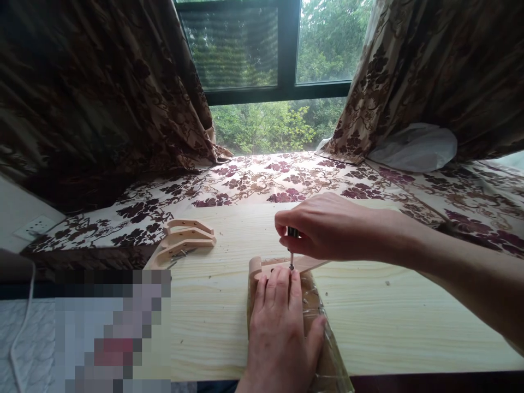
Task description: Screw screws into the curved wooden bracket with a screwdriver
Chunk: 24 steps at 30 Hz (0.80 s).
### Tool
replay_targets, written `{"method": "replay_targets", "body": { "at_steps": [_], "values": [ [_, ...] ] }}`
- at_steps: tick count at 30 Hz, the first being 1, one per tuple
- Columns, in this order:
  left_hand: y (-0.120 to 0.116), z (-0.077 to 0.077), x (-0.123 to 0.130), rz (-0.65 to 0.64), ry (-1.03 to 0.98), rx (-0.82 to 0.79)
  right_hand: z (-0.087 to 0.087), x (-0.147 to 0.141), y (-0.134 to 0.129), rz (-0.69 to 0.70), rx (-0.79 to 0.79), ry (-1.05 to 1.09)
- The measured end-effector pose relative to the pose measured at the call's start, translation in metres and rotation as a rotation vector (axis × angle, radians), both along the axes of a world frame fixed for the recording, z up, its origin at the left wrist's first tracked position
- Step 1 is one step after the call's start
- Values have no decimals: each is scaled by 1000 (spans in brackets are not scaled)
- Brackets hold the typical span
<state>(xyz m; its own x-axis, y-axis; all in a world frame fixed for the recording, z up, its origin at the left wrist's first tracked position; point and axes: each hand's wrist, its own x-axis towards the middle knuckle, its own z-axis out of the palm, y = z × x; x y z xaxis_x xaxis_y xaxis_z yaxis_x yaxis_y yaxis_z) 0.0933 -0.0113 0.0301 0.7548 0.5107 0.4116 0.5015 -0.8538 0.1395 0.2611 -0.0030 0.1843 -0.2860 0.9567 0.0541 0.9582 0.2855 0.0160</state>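
Observation:
My right hand (327, 229) is wrapped round the dark handle of a screwdriver (292, 232). Its metal shaft points straight down to a small dark screw (291, 268) at a pale, curved wooden piece (309, 264). My left hand (280, 327) lies with fingers stretched out, fingertips on the wooden piece and palm over a flat, tape-wrapped cardboard package (329, 355) beneath it. Part of the wooden piece is hidden by my left fingers. To the left, several similar curved wooden pieces (190, 234) lie together, with some small metal screws (179, 254) beside them.
Everything rests on a pale wood-grain tabletop (393, 322). Beyond it stretches a ledge with floral cloth (270, 177), between patterned curtains (368, 103) below a window (286, 54). A white plastic bag (417, 147) sits at right. A pale cable (22, 327) hangs at left; a blurred patch covers the lower left.

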Motion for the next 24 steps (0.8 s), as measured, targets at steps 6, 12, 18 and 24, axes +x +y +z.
{"method": "replay_targets", "body": {
  "at_steps": [6,12,18,24],
  "values": [
    [1,1,-1,-1,3,5,-7,1,2,-3,16,-8],
    [1,1,1,4,-32,24,-4,3,2,-22,-10,4],
    [-1,4,4,10,-76,30,-6,2,-1,37,2,50],
    [-1,2,2,1,-40,21,-13,1,4,-32,63,-4]
  ]
}}
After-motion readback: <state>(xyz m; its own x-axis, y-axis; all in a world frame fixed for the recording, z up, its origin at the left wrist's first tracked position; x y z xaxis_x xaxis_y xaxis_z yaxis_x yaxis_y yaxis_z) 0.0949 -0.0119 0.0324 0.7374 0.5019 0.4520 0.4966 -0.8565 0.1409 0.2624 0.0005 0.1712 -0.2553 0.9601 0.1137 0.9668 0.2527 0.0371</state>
